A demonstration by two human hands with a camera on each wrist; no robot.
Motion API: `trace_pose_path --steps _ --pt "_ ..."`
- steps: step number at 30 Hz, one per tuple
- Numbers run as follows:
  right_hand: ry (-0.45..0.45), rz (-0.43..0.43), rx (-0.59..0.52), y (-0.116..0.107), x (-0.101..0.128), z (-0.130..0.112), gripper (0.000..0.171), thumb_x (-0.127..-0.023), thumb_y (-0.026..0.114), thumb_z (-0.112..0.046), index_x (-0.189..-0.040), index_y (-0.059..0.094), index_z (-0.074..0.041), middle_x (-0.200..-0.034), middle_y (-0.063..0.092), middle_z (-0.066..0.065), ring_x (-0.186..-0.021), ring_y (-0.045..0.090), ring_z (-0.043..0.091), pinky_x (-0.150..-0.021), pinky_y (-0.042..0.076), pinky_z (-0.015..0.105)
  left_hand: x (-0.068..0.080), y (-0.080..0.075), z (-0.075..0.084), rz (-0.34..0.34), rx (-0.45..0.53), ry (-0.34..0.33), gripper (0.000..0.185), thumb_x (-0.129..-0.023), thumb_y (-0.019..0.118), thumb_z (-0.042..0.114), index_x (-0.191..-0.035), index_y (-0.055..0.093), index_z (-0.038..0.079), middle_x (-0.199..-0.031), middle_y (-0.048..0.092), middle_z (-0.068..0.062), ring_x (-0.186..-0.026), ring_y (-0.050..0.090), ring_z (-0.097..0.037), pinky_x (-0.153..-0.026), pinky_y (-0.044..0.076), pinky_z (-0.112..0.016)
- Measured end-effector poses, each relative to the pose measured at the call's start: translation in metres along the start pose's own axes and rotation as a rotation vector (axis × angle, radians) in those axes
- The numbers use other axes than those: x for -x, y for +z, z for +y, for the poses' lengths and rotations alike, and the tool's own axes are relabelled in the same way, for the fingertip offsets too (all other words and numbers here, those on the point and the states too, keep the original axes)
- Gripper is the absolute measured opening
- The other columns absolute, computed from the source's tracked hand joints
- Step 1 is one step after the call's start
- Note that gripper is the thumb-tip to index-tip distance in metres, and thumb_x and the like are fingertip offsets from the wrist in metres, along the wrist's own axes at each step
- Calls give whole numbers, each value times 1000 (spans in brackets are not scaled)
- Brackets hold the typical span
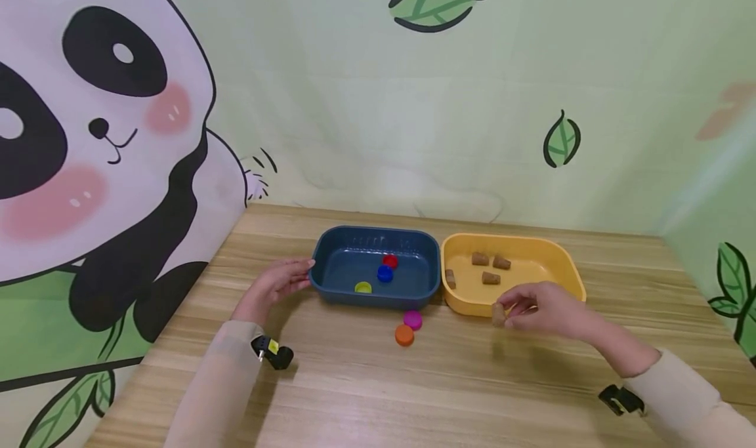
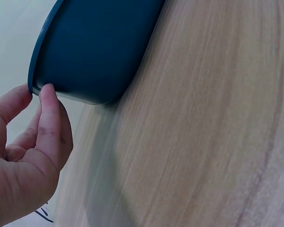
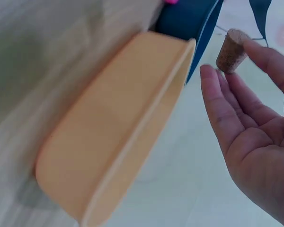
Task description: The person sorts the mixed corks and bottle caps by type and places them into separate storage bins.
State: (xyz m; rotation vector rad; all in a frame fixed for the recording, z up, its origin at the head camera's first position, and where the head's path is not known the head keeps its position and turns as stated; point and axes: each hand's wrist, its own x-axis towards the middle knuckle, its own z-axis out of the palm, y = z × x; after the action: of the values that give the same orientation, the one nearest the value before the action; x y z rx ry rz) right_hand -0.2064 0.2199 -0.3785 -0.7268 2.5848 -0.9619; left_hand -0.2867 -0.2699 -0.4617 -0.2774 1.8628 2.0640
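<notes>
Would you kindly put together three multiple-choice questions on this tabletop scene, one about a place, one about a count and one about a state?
1. Where do the pink cap and the orange cap lie?
A. in the blue tray
B. on the table in front of the blue tray
C. in the yellow tray

2. How many caps lie inside the blue tray?
A. one
B. three
C. five

3. What is the right hand doing?
A. pinching a cork
B. resting flat on the table
C. gripping the blue tray

Answers:
1 B, both caps sit on the bare wood of the table, just outside the tray's near wall.
2 B, a red, a blue and a yellow cap show inside it.
3 A, its fingertips hold a cork near the yellow tray, while the left hand touches the blue tray's rim.
</notes>
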Motion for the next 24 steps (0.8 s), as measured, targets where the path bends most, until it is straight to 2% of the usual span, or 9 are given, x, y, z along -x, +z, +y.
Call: trace_pose_path --steps 4,10,18,24 --pt "15 -29 15 -18 -3 -1 32 -90 77 -12 -116 70 6 -101 76 9 -85 65 -1 -72 58 18 0 0 0 9 -4 -7 30 -106 55 11 -128 57 -9 -78 72 6 -73 69 -4 -71 61 -16" --pt "19 -42 7 -41 -10 -4 35 -93 72 -9 -121 65 10 -108 75 15 -90 66 1 -75 59 19 1 1 0 12 -12 -19 45 -106 56 13 -141 46 -14 -78 72 6 -74 69 -4 -71 61 -15" --pt "10 -36 3 -66 -21 -6 35 -95 70 -4 -124 62 13 -113 73 19 -91 64 -5 -79 59 18 2 2 -1 13 -14 -28 49 -106 55 13 -144 43 -15 -79 72 6 -74 70 -4 -73 62 -17" --pt "59 -13 90 -85 -32 -8 35 -94 71 -6 -124 63 10 -114 73 19 -97 69 13 -79 59 18 0 -1 0 17 -22 -28 46 -106 56 14 -142 47 -13 -79 73 6 -74 70 -4 -72 62 -16"
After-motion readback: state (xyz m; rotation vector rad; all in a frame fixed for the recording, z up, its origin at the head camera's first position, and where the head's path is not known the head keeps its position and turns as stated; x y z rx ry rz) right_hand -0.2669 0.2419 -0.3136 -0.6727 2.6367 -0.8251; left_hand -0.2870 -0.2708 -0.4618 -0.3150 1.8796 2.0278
